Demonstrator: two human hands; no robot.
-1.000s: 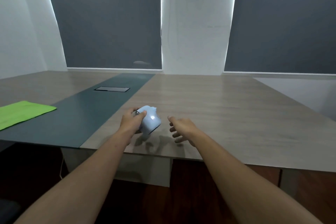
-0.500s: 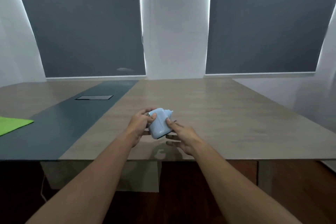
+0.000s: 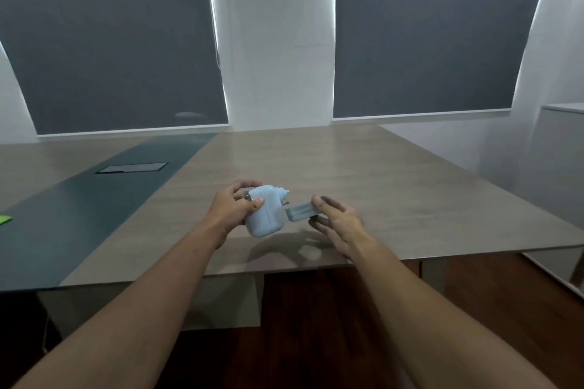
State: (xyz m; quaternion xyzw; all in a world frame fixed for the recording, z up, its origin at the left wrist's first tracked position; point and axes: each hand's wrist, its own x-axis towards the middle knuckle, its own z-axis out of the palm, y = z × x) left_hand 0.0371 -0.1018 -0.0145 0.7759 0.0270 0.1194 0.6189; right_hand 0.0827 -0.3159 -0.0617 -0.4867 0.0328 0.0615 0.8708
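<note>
My left hand point(image 3: 235, 205) grips a small pale blue plastic device point(image 3: 264, 211) and holds it just above the wooden table point(image 3: 395, 186), near the front edge. A metal part shows at its upper left, between my fingers. A grey-blue tray-like piece point(image 3: 300, 211) sticks out of the device's right side. My right hand point(image 3: 336, 223) pinches the tray's outer end between thumb and fingers. The device's underside is hidden.
A dark green strip point(image 3: 94, 199) runs along the table on the left, with a flat cable hatch point(image 3: 132, 167) set in it. A bright green sheet point(image 3: 4, 218) shows at the far left edge. Dark blinds cover the windows behind. A white cabinet point(image 3: 562, 151) stands at the right.
My right hand reached the device, took hold of the tray-like piece and drew it out to the right. The view swung to the right, so the green sheet slid toward the left edge.
</note>
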